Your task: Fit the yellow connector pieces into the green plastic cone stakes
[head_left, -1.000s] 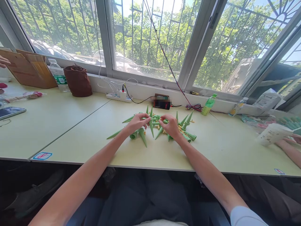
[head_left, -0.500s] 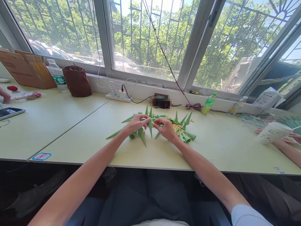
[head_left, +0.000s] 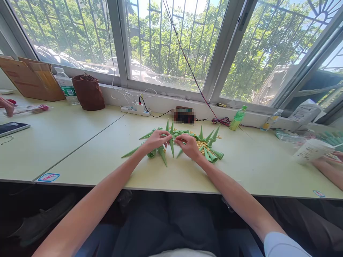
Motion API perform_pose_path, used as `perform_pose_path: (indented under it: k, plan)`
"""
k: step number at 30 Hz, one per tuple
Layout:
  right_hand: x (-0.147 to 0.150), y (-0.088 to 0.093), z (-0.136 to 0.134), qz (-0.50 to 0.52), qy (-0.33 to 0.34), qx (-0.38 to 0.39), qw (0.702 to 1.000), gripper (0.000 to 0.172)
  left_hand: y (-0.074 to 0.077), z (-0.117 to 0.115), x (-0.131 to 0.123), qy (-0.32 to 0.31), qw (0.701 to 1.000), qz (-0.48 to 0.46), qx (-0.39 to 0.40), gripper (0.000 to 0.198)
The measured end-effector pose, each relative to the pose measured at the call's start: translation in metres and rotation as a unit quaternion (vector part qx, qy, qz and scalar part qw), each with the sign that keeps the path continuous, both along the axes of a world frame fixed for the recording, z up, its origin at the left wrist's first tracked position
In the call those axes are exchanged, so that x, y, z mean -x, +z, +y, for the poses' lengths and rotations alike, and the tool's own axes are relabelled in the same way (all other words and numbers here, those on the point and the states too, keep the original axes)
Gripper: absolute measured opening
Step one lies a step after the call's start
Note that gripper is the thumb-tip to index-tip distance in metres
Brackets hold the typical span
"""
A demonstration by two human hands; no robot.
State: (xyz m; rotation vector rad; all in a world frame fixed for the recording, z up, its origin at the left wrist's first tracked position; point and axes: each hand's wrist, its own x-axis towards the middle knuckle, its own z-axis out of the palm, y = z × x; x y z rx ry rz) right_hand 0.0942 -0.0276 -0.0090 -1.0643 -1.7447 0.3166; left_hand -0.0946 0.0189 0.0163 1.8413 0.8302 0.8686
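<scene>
A heap of green plastic cones (head_left: 209, 154) and small yellow pieces (head_left: 200, 144) lies on the pale table (head_left: 88, 150) in front of me. My left hand (head_left: 155, 140) pinches the wide end of one green cone (head_left: 171, 145) that points down toward me. My right hand (head_left: 189, 146) is closed right beside it, its fingertips meeting the left hand's at the cone's top. What the right fingers hold is too small to make out. More cones lie under and around both hands.
A power strip (head_left: 135, 109), a brown pouch (head_left: 88, 92), a water bottle (head_left: 64, 85) and a cardboard box (head_left: 29, 76) line the window sill side. A green bottle (head_left: 238, 118) stands at the right. Other people's hands show at far left (head_left: 6, 106) and far right (head_left: 328, 166).
My right hand has moved left to meet my left hand at the cone. The person's hand at far left has shifted on the table.
</scene>
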Motion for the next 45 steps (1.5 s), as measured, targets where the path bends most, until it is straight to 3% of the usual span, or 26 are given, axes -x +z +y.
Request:
perform_pose_path:
  k: [45]
  plan:
    - [0.0038,0.0030,-0.0071,0.001,0.002,0.008,1.000,0.013,-0.0036,0.0004,0.0008,-0.011,0.997,0.028,-0.066,0.044]
